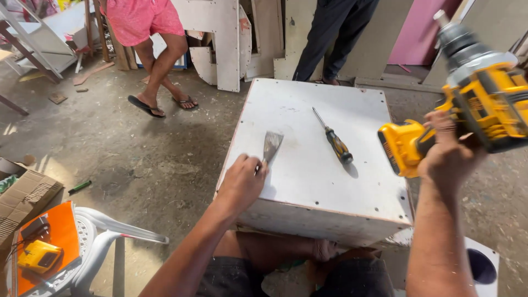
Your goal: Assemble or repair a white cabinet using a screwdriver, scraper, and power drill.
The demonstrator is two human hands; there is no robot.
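Note:
My left hand (241, 184) grips the handle of a metal putty knife (271, 145), whose blade lies flat on top of a white box-shaped panel (308, 187). My right hand (448, 151) holds a yellow and black cordless drill (473, 99) raised in the air to the right of the panel, its chuck pointing up and away. A screwdriver (333, 138) with a black and orange handle lies loose on the panel between my two hands.
Two people stand beyond the panel, one in pink shorts and sandals (157, 49), one in dark trousers (335, 38). White cut boards (220, 44) lean at the back. A white plastic chair (104, 236) with an orange case (47, 242) sits at lower left, next to a cardboard box (22, 198).

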